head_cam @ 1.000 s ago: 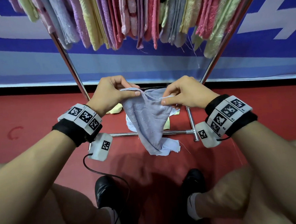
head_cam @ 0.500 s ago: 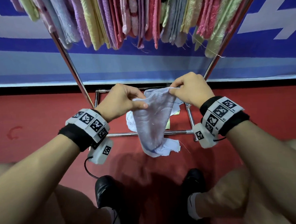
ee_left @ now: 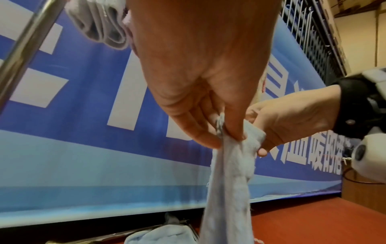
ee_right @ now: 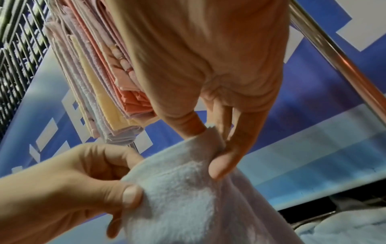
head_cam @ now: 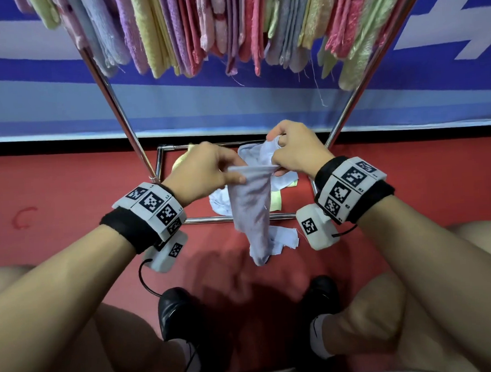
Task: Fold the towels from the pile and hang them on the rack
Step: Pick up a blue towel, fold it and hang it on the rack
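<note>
Two hands close together, left hand [head_cam: 206, 170] and right hand [head_cam: 296, 149] fingers pinching the lavender towel [head_cam: 251, 211] top edge, towel hanging between rack [head_cam: 115, 107] poles, above floor pile [head_cam: 278, 184], below hung towels [head_cam: 202, 31].

A pale lilac towel [head_cam: 250, 211] hangs bunched above the pile [head_cam: 278, 181] on the floor, below a rack [head_cam: 115, 107] of folded towels [head_cam: 201, 26].

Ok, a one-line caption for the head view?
Both hands, left hand and right hand, pinch a pale towel below the rack.
</note>
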